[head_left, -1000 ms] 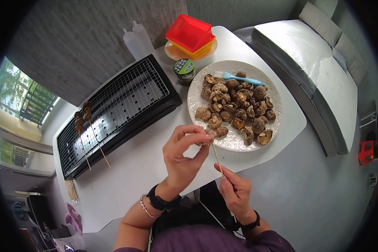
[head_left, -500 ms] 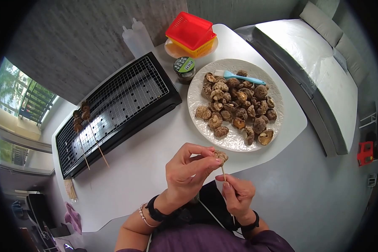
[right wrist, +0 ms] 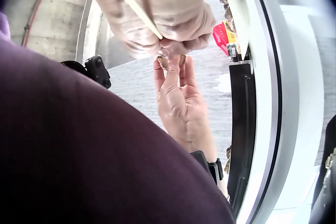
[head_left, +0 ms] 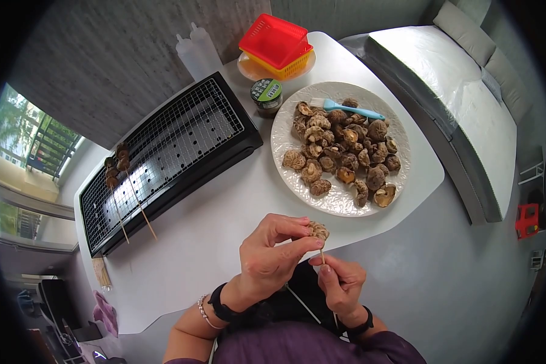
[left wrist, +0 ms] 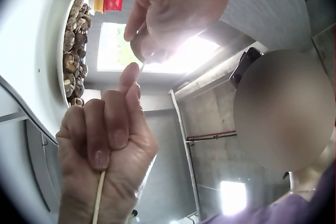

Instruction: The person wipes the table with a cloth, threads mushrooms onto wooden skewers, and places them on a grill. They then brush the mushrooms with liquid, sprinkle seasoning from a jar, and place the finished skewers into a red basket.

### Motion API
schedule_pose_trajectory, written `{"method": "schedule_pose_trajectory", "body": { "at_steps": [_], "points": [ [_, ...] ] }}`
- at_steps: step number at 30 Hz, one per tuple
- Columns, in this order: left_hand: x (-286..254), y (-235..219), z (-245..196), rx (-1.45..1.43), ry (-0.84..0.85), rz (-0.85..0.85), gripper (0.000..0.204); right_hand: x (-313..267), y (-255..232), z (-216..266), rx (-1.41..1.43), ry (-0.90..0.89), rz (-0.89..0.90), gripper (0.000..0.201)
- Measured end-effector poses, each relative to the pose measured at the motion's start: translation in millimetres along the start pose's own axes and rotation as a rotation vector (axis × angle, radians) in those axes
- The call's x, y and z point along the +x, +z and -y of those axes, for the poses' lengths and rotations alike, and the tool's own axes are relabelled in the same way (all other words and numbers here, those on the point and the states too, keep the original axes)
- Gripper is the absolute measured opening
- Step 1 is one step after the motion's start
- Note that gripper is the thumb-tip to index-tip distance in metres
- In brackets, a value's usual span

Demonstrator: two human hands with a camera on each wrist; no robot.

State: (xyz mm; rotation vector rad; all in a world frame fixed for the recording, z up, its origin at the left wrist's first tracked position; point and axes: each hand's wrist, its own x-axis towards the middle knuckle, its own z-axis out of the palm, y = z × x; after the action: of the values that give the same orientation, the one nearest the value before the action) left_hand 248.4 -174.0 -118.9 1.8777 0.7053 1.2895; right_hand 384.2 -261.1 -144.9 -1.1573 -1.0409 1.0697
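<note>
In my head view, the left hand (head_left: 273, 255) pinches a shiitake mushroom (head_left: 319, 230) between thumb and fingertips, in front of the near rim of the plate (head_left: 340, 207) on the bench (head_left: 182, 258). The right hand (head_left: 344, 284) has its fingers curled firmly round a wooden skewer (left wrist: 98, 198), whose upper end meets the mushroom from below.

I judge the step in hand to be working the mushroom onto the skewer. I'd grip the stick close to the cap, push straight along its line with a slight twist, and keep the left fingertips at the sides, out of the point's path; a dry cap may well crack if forced.

I can't tell how deep the point sits, since the cap hides it. In the left wrist view the near hand and window glare cover most of the mushroom; in the right wrist view the skewer's lower end is cut off.
</note>
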Motion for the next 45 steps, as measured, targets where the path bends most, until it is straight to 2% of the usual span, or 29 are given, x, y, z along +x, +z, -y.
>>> {"method": "schedule_pose_trajectory", "body": {
  "at_steps": [2, 6, 11, 14, 16, 18, 20, 23, 24, 26, 30, 33, 39, 41, 42, 44, 45],
  "points": [
    [-1.2, -1.2, 1.4, 0.073, 0.017, 0.039, 0.023, 0.2, 0.7, 0.1, -0.019, -0.014, -0.009, 0.017],
    [-0.4, -2.7, 3.1, 0.136, 0.035, 0.076, 0.024, -0.3, 0.4, 0.9, -0.076, -0.034, -0.033, 0.017],
    [-2.2, 4.4, 2.1, -0.032, -0.019, 0.059, 0.03, -2.3, -4.2, -0.9, 0.039, 0.086, -0.027, 0.016],
    [-6.3, 9.2, 7.2, 0.009, 0.071, 0.13, 0.03, 3.8, -5.8, -5.3, 0.063, 0.03, -0.089, 0.016],
    [-4.1, 8.9, 12.4, 0.034, 0.081, 0.142, 0.03, 7.8, -7.7, -7.0, -0.1, -0.06, -0.08, 0.015],
    [5.6, 6.4, 12.4, 0.056, 0.092, 0.154, 0.031, 11.1, -11.9, -8.0, -0.044, -0.003, -0.115, 0.016],
    [26.7, -3.4, 7.1, 0.039, -0.024, 0.189, 0.034, 14.1, -19.9, -8.5, 0.063, 0.069, -0.159, 0.018],
    [42.6, -15.6, 44.0, 0.411, -0.031, 0.067, 0.029, 18.0, -28.8, -5.7, 0.136, 0.025, -0.177, 0.019],
    [48.0, -15.2, 54.4, 0.412, -0.031, 0.066, 0.029, 18.0, -30.0, -5.6, 0.101, 0.018, -0.18, 0.021],
    [58.0, -10.9, 69.2, 0.629, 0.118, 0.185, 0.023, 16.9, -30.1, -6.8, 0.11, 0.018, -0.19, 0.02],
    [77.2, 1.0, 78.7, 0.678, 0.146, 0.128, 0.02, 13.5, -30.5, -8.6, 0.136, -0.001, -0.188, 0.021],
    [90.0, 7.2, 85.0, 0.761, 0.052, 0.073, 0.015, 13.3, -29.9, -10.4, 0.16, 0.023, -0.18, 0.021],
    [103.8, 18.0, 103.0, 0.843, 0.249, 0.177, 0.008, 13.9, -29.7, -8.8, 0.163, 0.026, -0.181, 0.02],
    [106.4, 18.3, 102.5, 0.969, 0.259, 0.076, 0.007, 13.2, -31.2, -10.2, 0.172, 0.022, -0.183, 0.02],
    [106.1, 19.7, 102.2, 0.968, 0.26, 0.078, 0.007, 13.2, -31.9, -10.9, 0.181, 0.017, -0.182, 0.02],
    [102.6, 23.9, 100.0, 0.869, 0.308, 0.225, 0.008, 14.6, -32.2, -11.7, 0.18, 0.015, -0.185, 0.02],
    [99.7, 27.8, 96.7, 0.868, 0.306, 0.227, 0.008, 15.0, -32.1, -11.8, 0.176, 0.015, -0.183, 0.021]
  ]
}}
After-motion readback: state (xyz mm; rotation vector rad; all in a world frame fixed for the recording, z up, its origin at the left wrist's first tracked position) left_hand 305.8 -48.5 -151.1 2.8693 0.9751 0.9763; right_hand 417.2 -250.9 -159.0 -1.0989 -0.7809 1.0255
